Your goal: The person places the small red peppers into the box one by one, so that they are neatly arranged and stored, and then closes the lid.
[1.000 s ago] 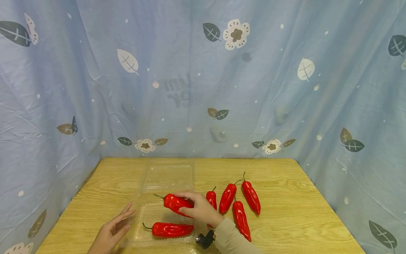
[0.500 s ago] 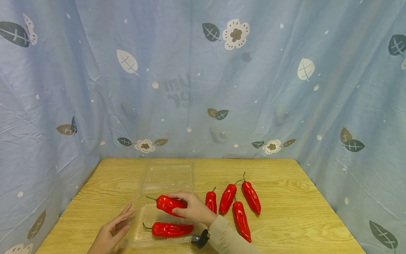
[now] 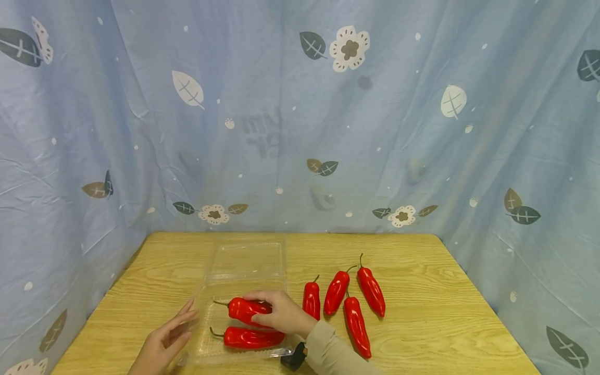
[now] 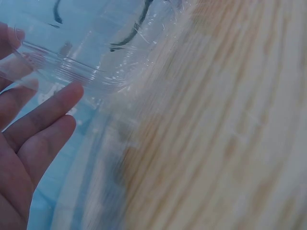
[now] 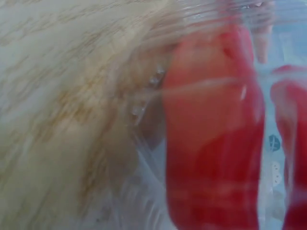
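My right hand [image 3: 283, 312] grips a red pepper [image 3: 239, 310], its green stem pointing left, in the base of a clear plastic clamshell box [image 3: 206, 348]. Just in front of it a second red pepper [image 3: 250, 338] lies lengthwise in the box. In the right wrist view a large blurred red pepper [image 5: 216, 134] shows through the clear plastic; which of the two it is, I cannot tell. My left hand [image 3: 163, 339] is at the box's left side, fingers extended. The left wrist view shows its fingertips at the ribbed plastic wall [image 4: 72, 72].
The box's clear lid [image 3: 248, 259] lies folded back behind the base. Right of the box, several more red peppers [image 3: 336, 293] lie on the wooden table [image 3: 422, 323]. A dark wrist camera [image 3: 294, 358] hangs under the right wrist. A blue patterned curtain [image 3: 300, 130] surrounds the table.
My right hand has carried the pepper left and toward me, lowering it beside the pepper in the box. The left hand has hardly moved.
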